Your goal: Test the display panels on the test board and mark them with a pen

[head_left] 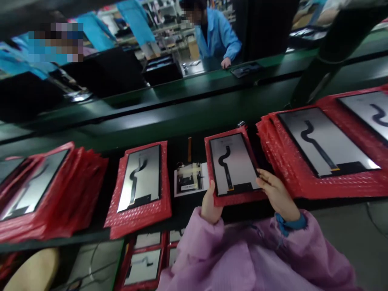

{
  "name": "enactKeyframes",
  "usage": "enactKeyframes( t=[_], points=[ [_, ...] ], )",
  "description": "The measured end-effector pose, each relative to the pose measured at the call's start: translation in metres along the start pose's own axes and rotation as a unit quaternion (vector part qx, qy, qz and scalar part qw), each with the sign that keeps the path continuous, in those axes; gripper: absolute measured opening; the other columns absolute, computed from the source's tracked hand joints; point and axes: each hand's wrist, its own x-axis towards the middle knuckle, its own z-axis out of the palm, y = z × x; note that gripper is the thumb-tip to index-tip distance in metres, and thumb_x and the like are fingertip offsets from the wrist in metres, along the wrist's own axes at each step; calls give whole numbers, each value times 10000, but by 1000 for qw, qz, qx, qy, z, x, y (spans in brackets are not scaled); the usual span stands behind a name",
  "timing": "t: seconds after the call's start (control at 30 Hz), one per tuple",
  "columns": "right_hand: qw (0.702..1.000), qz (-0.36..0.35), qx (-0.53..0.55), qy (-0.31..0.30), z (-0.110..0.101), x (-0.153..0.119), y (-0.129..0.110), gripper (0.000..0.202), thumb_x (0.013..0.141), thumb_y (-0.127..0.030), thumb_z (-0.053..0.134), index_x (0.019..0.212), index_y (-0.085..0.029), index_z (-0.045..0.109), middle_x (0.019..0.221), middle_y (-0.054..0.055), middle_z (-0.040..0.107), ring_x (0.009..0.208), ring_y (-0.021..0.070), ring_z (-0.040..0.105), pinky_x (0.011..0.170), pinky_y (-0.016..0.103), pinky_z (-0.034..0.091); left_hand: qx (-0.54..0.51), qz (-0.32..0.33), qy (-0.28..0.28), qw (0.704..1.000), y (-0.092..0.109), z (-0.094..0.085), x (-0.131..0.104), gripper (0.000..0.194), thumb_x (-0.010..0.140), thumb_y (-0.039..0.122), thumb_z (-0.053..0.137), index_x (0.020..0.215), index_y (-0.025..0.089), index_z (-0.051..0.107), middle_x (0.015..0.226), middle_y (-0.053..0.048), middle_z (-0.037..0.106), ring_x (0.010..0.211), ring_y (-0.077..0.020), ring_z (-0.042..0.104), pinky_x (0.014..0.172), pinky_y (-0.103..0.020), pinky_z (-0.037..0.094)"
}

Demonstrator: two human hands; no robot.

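An LCD panel (242, 165) lies back side up on a red bubble-wrap bag (239, 199) in front of me, its dark wavy ribbon cable (226, 169) showing on the silvery back. My left hand (211, 204) grips the lower left corner, thumb along the edge. At the right edge, my right hand (279, 196) pinches the panel's border between thumb and fingers. Left of these sits a small circuit board (189, 178) on white paper, with a thin orange flex strip (189, 149) above it.
Another panel (145, 173) lies on red wrap to the left. Stacks of wrapped panels stand at far left (81, 190) and right (281, 161). More panels (143, 266) are below the bench edge. A dark post (321, 68) rises at right. Across the green line, a person (216, 34) in blue works.
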Motion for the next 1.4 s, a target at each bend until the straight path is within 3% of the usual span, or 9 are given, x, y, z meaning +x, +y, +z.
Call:
enactKeyframes(
  t=[0.27, 0.37, 0.47, 0.57, 0.67, 0.87, 1.07, 1.23, 1.4],
  points=[
    [999, 49, 5, 17, -1, 6, 7, 689, 641, -536, 836, 1232, -234, 652, 1054, 46, 695, 1025, 198, 673, 855, 297, 578, 49, -42, -3, 998, 5, -7, 8, 285, 1048, 259, 443, 1044, 103, 682, 905, -106, 779, 978, -217, 762, 992, -373, 578],
    [999, 33, -40, 15, -2, 9, 9, 680, 678, -536, 790, 1256, -217, 630, 1020, 57, 691, 951, 201, 678, 808, 319, 587, 193, 92, -16, 977, 2, -22, 4, 215, 951, 150, 563, 1148, 153, 649, 914, -44, 764, 959, -176, 742, 977, -313, 561],
    [985, 11, -172, 0, 0, 4, 5, 585, 811, -503, 636, 1307, -196, 597, 1022, 94, 698, 833, 221, 678, 712, 370, 592, 419, 268, -12, 867, 0, -41, -3, 511, 888, 160, 657, 1385, 220, 552, 968, -20, 765, 970, -174, 721, 1015, -316, 528],
    [889, -79, -449, 29, 8, -8, -11, 474, 932, -445, 470, 1269, -152, 628, 1042, 157, 692, 892, 297, 676, 714, 432, 572, 548, 329, -11, 769, -1, -51, -8, 455, 899, 180, 626, 1352, 223, 623, 1166, -75, 749, 1098, -226, 694, 1081, -362, 492],
    [765, -213, -607, 21, 17, -9, -34, 485, 987, -418, 386, 1251, -93, 631, 1138, 214, 660, 1032, 367, 647, 797, 485, 566, 564, 319, 12, 762, -2, -49, -10, 369, 890, 187, 640, 1243, 252, 723, 1144, -76, 744, 1129, -258, 677, 1091, -347, 472],
    [697, -375, -588, -166, 48, 57, -55, 607, 979, -435, 444, 1426, -28, 501, 1423, 257, 550, 1344, 401, 518, 1088, 555, 479, 618, 299, 75, 723, 1, -39, -21, 336, 906, 308, 679, 1233, 334, 752, 857, -44, 676, 790, -214, 650, 906, -276, 495],
    [711, -334, -591, -183, 67, 96, -32, 870, 924, -570, 561, 1535, 17, 365, 1587, 289, 363, 1515, 423, 319, 1223, 582, 338, 658, 433, 68, 613, 43, -35, -16, 272, 978, 338, 555, 1129, 239, 759, 898, -68, 667, 730, -187, 589, 772, -288, 480],
    [727, -326, -576, -182, 65, 92, -25, 859, 928, -522, 586, 1552, 14, 340, 1607, 264, 345, 1538, 385, 291, 1259, 559, 293, 665, 535, 95, 512, 108, -18, 44, 269, 976, 323, 544, 1114, 156, 703, 1085, -143, 673, 1041, -275, 607, 984, -411, 471],
    [754, -327, -540, -179, 67, 89, -29, 806, 908, -426, 630, 1548, -26, 347, 1585, 247, 390, 1528, 378, 312, 1269, 571, 266, 683, 509, 135, 506, 133, -9, 111, 505, 871, 304, 694, 1321, 124, 553, 1251, -208, 632, 1234, -372, 542, 1067, -550, 410]
  ],
)
